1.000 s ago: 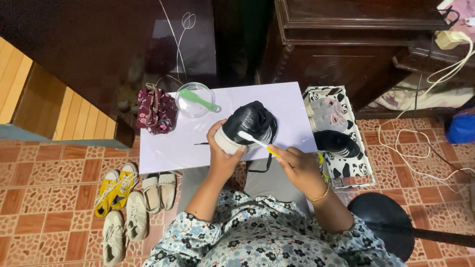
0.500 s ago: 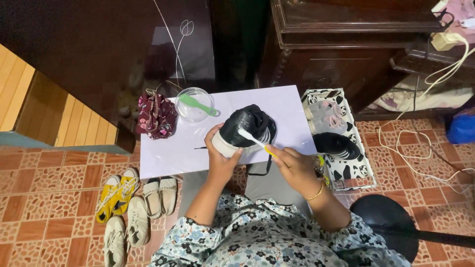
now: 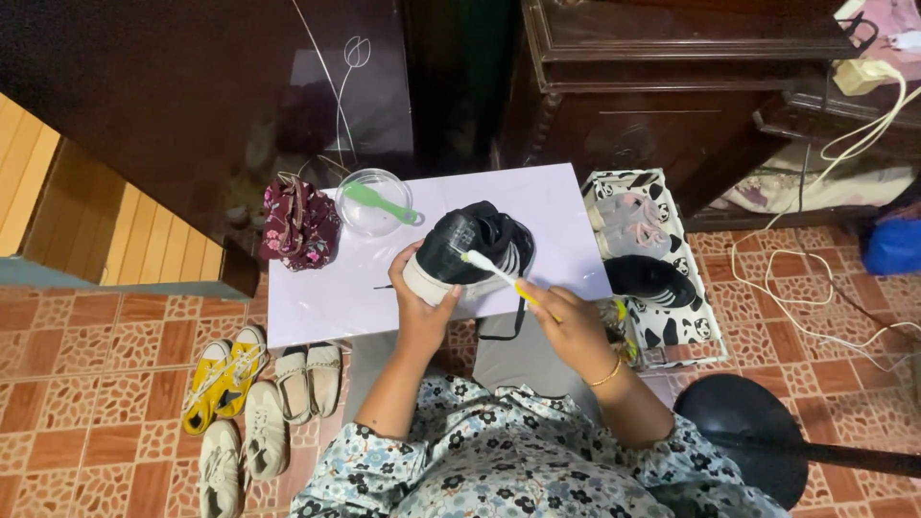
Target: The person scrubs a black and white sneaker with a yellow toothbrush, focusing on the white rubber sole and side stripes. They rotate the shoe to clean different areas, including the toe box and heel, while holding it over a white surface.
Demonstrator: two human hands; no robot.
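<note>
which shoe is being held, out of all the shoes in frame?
The black sneaker with a white sole, up on the white table. The left hand grips its heel; the yellow and beige pairs lie on the tiled floor.

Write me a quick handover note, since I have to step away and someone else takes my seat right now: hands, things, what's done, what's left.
Left hand grips the heel of the black sneaker, tilted on the white table.
Right hand holds a toothbrush, bristles against the sneaker's side near the heel.
Clear bowl with a green brush stands behind the sneaker, a floral cloth beside it.
Done: cannot tell how much is scrubbed.
Left: probably the rest of this sneaker; another black shoe lies in the patterned basket to the right.
</note>
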